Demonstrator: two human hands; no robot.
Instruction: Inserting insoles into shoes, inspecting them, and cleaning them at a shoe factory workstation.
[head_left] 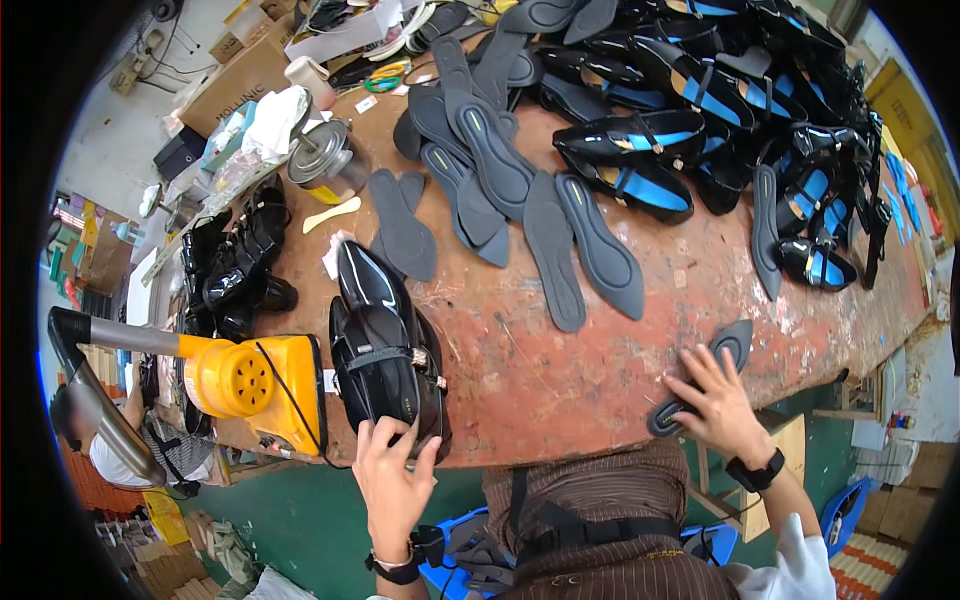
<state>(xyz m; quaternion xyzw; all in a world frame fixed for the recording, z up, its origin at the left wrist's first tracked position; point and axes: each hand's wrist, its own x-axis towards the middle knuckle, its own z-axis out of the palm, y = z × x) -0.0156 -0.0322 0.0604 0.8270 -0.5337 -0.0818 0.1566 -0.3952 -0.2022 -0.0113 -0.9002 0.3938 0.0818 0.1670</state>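
My left hand grips the heel end of a glossy black pointed shoe that lies at the near edge of the worn reddish workbench. A second black shoe lies pressed against it. My right hand rests spread and flat on a dark grey insole near the bench's front right edge, with fingers apart.
A yellow heat blower with a metal duct stands left of the shoes. Several grey insoles lie across the middle. Black shoes with blue linings pile at the back right. A metal glue can and cardboard boxes sit back left.
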